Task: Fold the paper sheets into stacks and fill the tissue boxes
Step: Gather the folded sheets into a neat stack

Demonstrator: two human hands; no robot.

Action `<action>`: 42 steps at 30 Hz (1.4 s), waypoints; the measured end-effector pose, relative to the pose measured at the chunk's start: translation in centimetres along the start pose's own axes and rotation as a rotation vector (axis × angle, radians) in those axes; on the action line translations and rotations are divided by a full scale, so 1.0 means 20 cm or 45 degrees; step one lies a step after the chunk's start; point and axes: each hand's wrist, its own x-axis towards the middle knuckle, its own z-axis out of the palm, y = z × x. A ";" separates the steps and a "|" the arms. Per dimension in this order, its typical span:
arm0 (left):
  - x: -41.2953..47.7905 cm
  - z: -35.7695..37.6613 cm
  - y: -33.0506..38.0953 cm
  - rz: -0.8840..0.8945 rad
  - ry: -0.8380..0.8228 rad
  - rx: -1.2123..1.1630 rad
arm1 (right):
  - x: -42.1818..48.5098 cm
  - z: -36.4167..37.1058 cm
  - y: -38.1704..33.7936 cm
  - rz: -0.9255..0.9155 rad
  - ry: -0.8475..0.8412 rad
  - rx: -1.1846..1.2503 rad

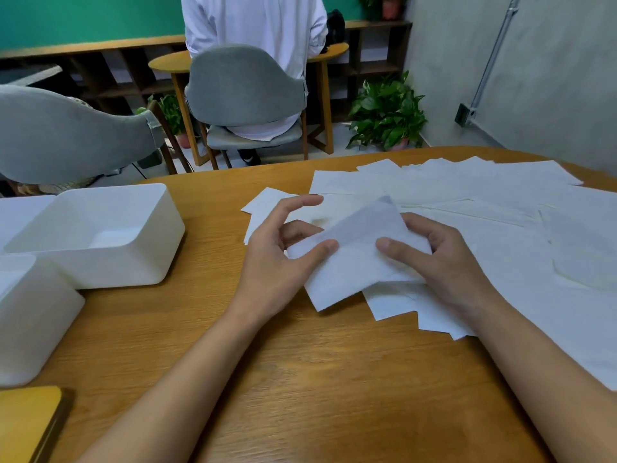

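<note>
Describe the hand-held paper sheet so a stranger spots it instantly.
On the brown wooden table, loose white paper sheets cover the right half. At their near-left edge, one white sheet is pinched between left hand and right hand, raised while its neighbours lie flat.

A white folded sheet point(357, 262) is held tilted above the bench, pinched at its left side by the left hand point(280, 262) and at its right side by the right hand point(444, 262), thumbs on top. Under it lie a few smaller folded pieces point(407, 305), fanned and overlapping. Flat loose sheets point(500, 208) overlap across the bench's far right part. By the left edge stands an open white tissue box point(100, 242) with rounded corners; a second box point(33, 315) sits just beside its near side.
</note>
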 end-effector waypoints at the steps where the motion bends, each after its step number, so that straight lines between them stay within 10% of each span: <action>1: 0.00 0.00 0.00 0.008 -0.023 0.033 | 0.00 0.01 0.00 0.000 -0.056 -0.028; 21: 0.01 -0.02 -0.03 0.119 -0.102 0.317 | 0.00 0.03 0.02 -0.126 -0.118 -0.091; 27: 0.00 0.02 0.00 -0.310 -0.118 -0.125 | 0.00 0.02 0.00 -0.148 -0.010 0.082; 33: 0.00 0.03 -0.04 -0.219 0.004 -0.085 | -0.01 0.01 -0.01 -0.101 -0.218 -0.048; 37: -0.03 0.05 -0.07 0.204 0.088 0.474 | 0.02 -0.01 0.05 -0.051 -0.055 -0.203; 42: -0.08 0.11 -0.07 0.368 -0.502 0.628 | 0.04 -0.02 0.07 -0.084 0.079 -0.285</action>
